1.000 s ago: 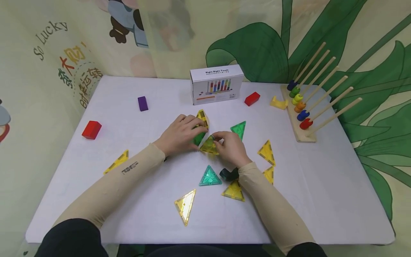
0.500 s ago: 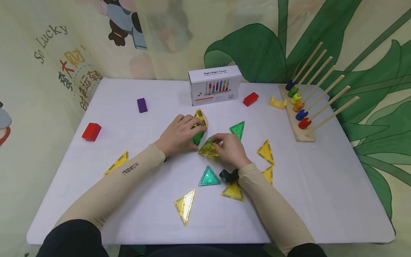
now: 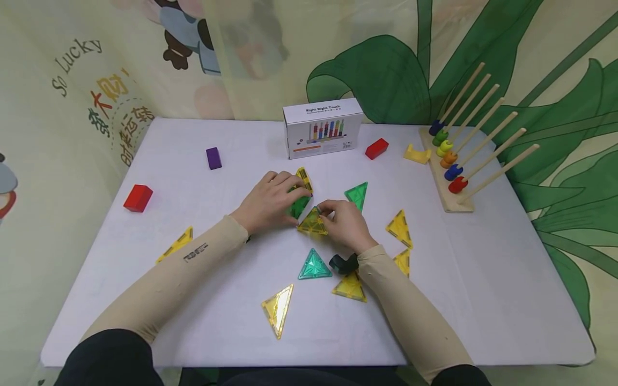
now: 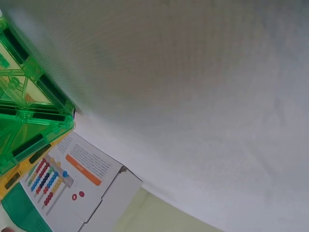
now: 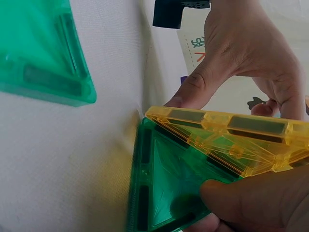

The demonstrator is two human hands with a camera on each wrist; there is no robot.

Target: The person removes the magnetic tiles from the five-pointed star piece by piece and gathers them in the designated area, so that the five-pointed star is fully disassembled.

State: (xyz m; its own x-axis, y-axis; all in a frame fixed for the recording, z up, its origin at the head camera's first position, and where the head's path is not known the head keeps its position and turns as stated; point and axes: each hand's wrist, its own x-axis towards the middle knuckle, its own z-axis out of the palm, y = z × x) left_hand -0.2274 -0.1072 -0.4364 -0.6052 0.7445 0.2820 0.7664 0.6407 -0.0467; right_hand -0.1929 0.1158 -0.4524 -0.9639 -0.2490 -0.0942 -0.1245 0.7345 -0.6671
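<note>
Your right hand (image 3: pixel 345 220) pinches a green tile (image 5: pixel 166 186) near its edge, a yellow tile (image 5: pixel 236 140) touching it, at mid-table (image 3: pixel 217 321). Your left hand (image 3: pixel 271 201) grips the adjoining tile cluster (image 3: pixel 300 207). Tiles appear light, stiff, slick; hold rims gently, as seams may part. A flat green triangle (image 3: pixel 315 265) lies nearer you; the box (image 3: pixel 324 131) stands beyond.

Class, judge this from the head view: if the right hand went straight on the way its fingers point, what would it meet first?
Beyond its pinched tile, the right hand would probably meet the green tile by the left hand; depth is unclear, so the left hand could come first.
</note>
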